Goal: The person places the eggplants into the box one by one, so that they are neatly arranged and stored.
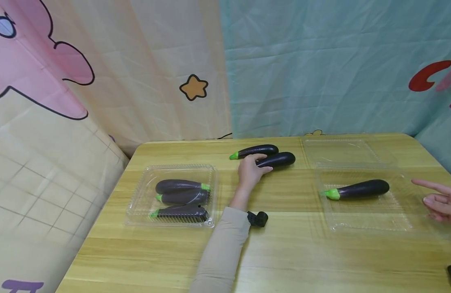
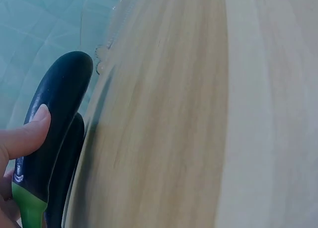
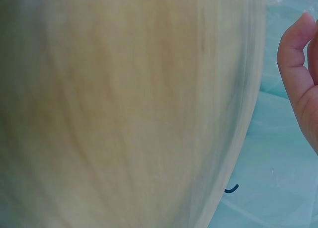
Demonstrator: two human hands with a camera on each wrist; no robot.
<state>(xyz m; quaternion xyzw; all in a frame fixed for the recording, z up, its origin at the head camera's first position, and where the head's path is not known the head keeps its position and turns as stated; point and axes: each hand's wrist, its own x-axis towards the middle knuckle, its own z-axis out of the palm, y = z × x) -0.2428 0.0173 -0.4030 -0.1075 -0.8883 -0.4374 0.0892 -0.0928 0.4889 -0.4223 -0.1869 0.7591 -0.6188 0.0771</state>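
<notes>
My left hand (image 1: 248, 171) grips a dark purple eggplant (image 1: 280, 160) near its stem end. In the left wrist view the thumb presses along the side of that eggplant (image 2: 62, 99), above its green cap. A second eggplant (image 1: 260, 149) lies just behind it on the table. My right hand (image 1: 445, 201), partly out of the head view, holds nothing; its index finger points out and the other fingers bend loosely. Beside it sits a clear plastic container (image 1: 368, 224) with its lid (image 1: 339, 148) folded back. One eggplant (image 1: 364, 189) lies inside.
At the left of the wooden table (image 1: 284, 260) stands another clear container (image 1: 137, 203), its lid down over three eggplants (image 1: 178, 186). Printed curtains (image 1: 302, 73) hang behind the table. A black wrist camera (image 1: 260, 219) sticks out from the left sleeve (image 1: 225, 248).
</notes>
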